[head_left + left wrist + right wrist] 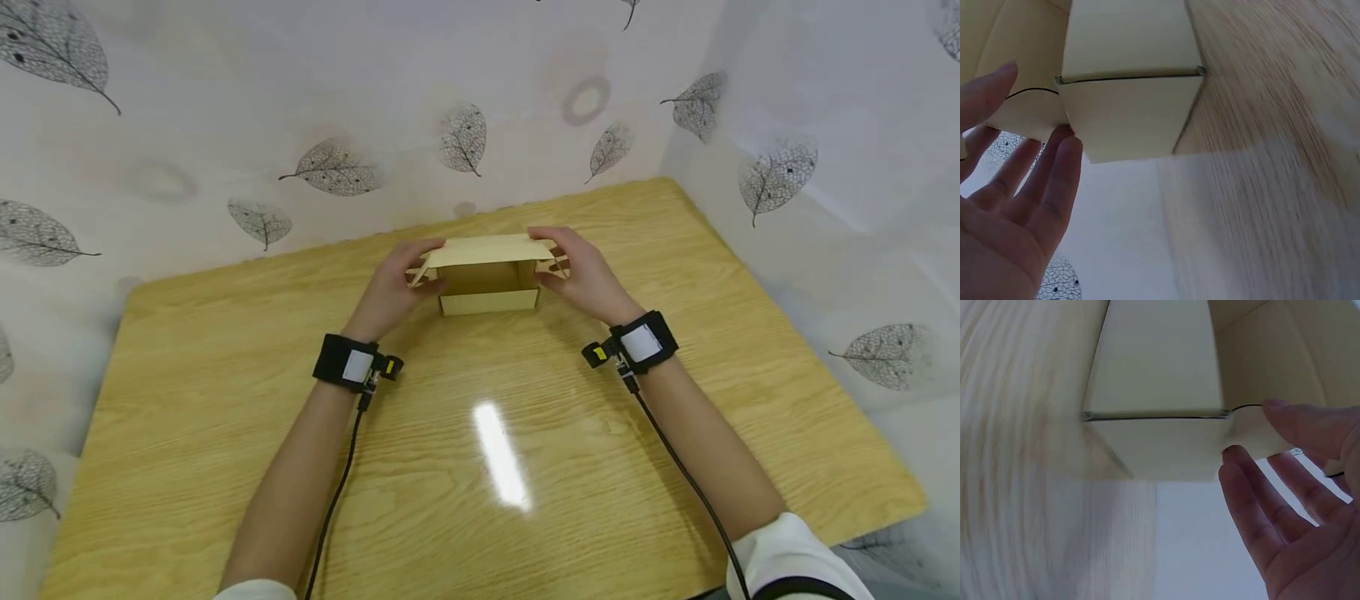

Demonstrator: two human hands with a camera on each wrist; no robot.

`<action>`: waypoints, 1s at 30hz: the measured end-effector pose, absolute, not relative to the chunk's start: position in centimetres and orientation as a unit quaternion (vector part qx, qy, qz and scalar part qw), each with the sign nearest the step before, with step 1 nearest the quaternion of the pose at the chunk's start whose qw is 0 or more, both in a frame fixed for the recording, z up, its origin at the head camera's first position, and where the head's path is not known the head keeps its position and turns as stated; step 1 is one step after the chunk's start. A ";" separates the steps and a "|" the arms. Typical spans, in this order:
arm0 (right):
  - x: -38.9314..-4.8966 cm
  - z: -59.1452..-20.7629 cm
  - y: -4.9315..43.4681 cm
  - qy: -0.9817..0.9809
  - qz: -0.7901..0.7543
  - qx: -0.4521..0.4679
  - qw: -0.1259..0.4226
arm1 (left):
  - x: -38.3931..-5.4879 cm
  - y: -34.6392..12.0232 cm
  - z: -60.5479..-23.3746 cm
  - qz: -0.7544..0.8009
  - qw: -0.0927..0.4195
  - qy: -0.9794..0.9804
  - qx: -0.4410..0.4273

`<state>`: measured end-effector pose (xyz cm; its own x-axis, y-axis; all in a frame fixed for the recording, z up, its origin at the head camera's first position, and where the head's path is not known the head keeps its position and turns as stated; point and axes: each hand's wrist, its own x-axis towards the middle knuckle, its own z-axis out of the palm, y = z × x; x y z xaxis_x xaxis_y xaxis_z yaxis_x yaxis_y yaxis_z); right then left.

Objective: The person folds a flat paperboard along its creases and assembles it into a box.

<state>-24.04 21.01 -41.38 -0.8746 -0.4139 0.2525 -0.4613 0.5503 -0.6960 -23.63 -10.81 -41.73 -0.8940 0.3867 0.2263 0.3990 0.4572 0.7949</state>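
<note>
A small pale-yellow cardboard box [489,303] stands on the wooden table, its open front facing me and its lid [487,249] raised above the opening. At its left end my left hand [392,285] holds a side flap [1032,115], the thumb on the inner side and the fingers behind. The right hand [588,279] mirrors this at the other end, its thumb over a side flap [1255,432] and its fingers outside, close to the box's end wall. As far as the head view shows, the box's inside holds nothing; its back is hidden.
The table [225,367] has a wood-grain top and meets a leaf-patterned wall covering [337,167] at the back and right. Each wrist wears a black strap with a small camera, and a cable [336,492] runs back along each forearm.
</note>
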 end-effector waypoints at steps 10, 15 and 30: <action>-22.3 -38.3 19.9 -0.915 0.259 0.301 0.071 | -22.0 -9.6 -39.7 -0.248 0.091 -0.918 -0.296; -22.6 -40.3 19.2 -0.945 0.171 0.275 0.030 | -22.2 -8.6 -42.2 -0.149 0.096 -0.939 -0.294; -22.9 -42.4 20.3 -0.930 0.272 0.227 -0.100 | -22.7 -9.8 -43.0 -0.383 -0.175 -0.890 -0.175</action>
<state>-22.85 20.26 -42.36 -0.8769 -0.4766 -0.0618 -0.3684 0.7492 -0.5504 -22.65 -9.81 -42.99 -0.8779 0.4449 -0.1771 0.1774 0.6456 0.7428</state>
